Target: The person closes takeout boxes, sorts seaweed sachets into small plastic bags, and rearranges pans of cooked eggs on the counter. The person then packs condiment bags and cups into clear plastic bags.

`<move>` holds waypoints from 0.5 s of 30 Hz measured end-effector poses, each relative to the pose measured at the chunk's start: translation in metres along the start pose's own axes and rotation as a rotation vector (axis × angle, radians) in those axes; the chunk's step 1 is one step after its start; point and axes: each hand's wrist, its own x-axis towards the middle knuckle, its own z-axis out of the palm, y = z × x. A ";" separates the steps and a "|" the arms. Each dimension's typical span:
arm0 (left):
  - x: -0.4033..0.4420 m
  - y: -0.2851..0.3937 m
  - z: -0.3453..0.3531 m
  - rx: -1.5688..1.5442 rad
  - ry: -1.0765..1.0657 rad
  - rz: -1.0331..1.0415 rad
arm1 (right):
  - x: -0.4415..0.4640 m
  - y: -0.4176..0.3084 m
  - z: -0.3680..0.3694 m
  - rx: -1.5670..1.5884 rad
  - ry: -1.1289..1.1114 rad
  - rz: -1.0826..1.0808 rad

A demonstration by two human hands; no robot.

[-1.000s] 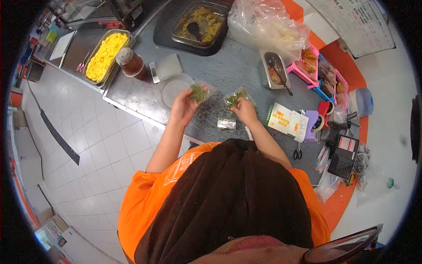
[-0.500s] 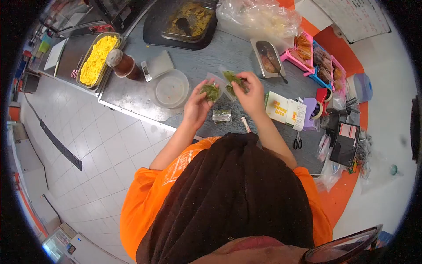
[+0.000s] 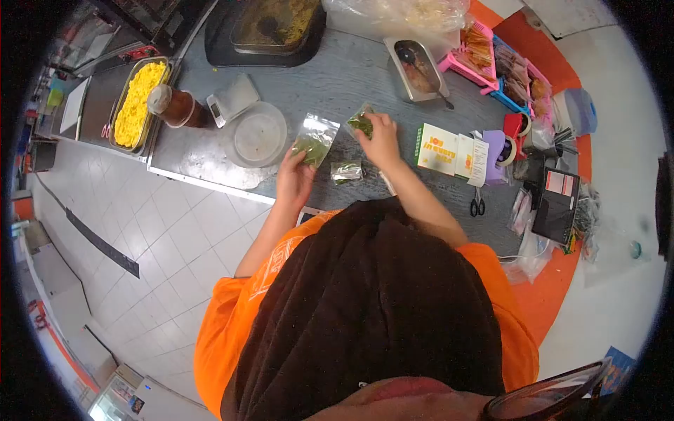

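My left hand (image 3: 293, 177) is closed on a clear plastic bag (image 3: 316, 140) with green leaves in its lower part. To its right, my right hand (image 3: 381, 142) pinches a second small bag of green leaves (image 3: 360, 122), partly covered by the fingers. Between the hands, nearer to me, a third small clear bag (image 3: 346, 170) with some green inside lies on the grey table (image 3: 330, 88). Left of my left hand stands a round translucent plastic tub (image 3: 258, 135). Beside my right forearm a white marker (image 3: 387, 184) lies partly hidden.
A digital scale (image 3: 234, 100), a jar of brown contents (image 3: 175, 107) and a yellow-filled tray (image 3: 140, 103) stand left. Ahead are a dark baking dish (image 3: 275, 48) and a metal pan (image 3: 415, 90). Right lie a printed box (image 3: 439, 149), scissors (image 3: 477, 203) and pink baskets (image 3: 484, 83).
My hands have moved apart. The bag in my left hand now stands upright and spread out, while the right one has shifted away with its bag. The whole view has shifted slightly.
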 end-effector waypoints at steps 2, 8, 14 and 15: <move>-0.001 0.002 -0.004 -0.043 0.028 -0.002 | 0.008 0.019 0.007 -0.206 0.004 0.087; 0.001 0.004 -0.009 -0.088 0.027 0.023 | 0.024 0.031 0.003 -0.051 -0.128 0.221; 0.000 0.002 0.005 0.008 0.068 -0.010 | 0.032 -0.001 -0.033 0.385 -0.114 0.266; 0.001 0.000 0.009 0.008 0.046 -0.019 | 0.032 -0.009 -0.036 0.515 -0.141 0.289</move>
